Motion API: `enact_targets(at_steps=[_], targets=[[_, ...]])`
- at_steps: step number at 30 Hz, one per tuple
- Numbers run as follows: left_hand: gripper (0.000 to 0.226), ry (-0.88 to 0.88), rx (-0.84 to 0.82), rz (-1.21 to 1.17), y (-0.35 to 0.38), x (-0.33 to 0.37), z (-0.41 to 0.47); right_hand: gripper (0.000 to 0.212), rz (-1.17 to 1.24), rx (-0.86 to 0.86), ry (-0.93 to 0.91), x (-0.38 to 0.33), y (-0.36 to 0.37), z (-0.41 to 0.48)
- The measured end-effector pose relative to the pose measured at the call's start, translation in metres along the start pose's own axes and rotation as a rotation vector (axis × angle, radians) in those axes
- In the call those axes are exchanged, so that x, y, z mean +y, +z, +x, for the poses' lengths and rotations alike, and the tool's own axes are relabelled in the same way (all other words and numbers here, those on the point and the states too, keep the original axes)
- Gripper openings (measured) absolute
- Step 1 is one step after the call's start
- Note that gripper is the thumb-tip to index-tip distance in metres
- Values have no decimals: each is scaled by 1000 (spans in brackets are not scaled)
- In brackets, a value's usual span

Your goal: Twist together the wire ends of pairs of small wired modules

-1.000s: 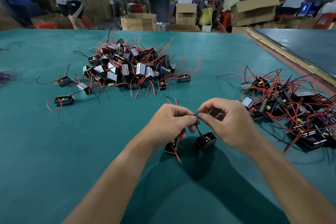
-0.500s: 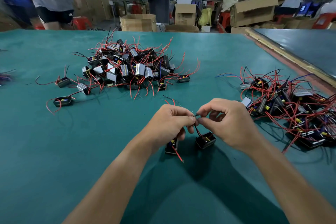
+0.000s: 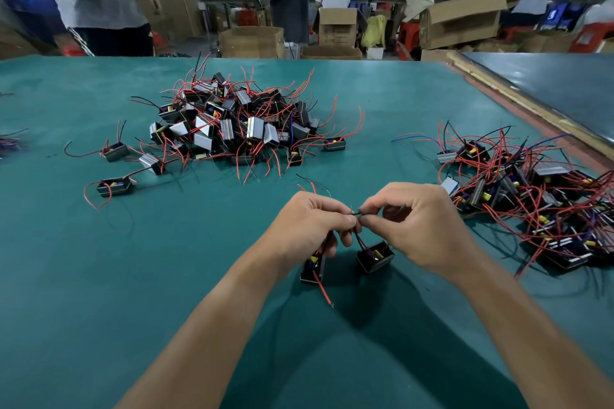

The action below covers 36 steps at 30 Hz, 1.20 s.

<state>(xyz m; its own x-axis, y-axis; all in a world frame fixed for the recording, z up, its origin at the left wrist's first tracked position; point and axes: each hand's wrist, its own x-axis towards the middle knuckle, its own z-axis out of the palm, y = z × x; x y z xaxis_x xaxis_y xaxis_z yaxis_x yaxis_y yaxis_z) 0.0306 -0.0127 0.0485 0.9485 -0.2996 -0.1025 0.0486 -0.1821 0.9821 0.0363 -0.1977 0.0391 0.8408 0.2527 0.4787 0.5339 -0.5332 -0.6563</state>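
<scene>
Two small black modules hang below my hands: the left module [image 3: 313, 268] under my left hand [image 3: 310, 226], the right module [image 3: 375, 256] under my right hand [image 3: 420, 226]. Both hands meet at the middle of the green table [image 3: 166, 276], each pinching the black wire ends [image 3: 357, 213] where they join. A loose red wire [image 3: 324, 290] trails from the left module toward me.
A big heap of loose modules with red wires [image 3: 239, 126] lies at the table's centre back, with a few strays [image 3: 114, 186] to its left. Another tangled pile [image 3: 531, 196] lies at the right. People and cardboard boxes [image 3: 251, 41] stand beyond the far edge.
My hands stay together on the wire ends with only slight finger movement. A person behind the table at the left has shifted.
</scene>
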Motion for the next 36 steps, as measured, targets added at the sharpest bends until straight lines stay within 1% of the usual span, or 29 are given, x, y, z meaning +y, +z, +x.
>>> enact_targets(at_steps=[6,14,19,24,32,36], targets=[[27,0,7,16,-1,0,1,17,12,-14,19,1,-1,1],[27,3,21,22,0,0,1,17,-34,78,57,0,5,0],[26,-3,29,21,-2,0,1,14,-11,19,49,0,2,1],[26,-5,30,25,-2,-1,2,16,3,12,47,0,1,1],[22,6,4,16,-1,0,1,18,-24,104,66,-1,8,-1],[22,6,2,12,0,1,1,16,-34,126,55,-1,9,0]])
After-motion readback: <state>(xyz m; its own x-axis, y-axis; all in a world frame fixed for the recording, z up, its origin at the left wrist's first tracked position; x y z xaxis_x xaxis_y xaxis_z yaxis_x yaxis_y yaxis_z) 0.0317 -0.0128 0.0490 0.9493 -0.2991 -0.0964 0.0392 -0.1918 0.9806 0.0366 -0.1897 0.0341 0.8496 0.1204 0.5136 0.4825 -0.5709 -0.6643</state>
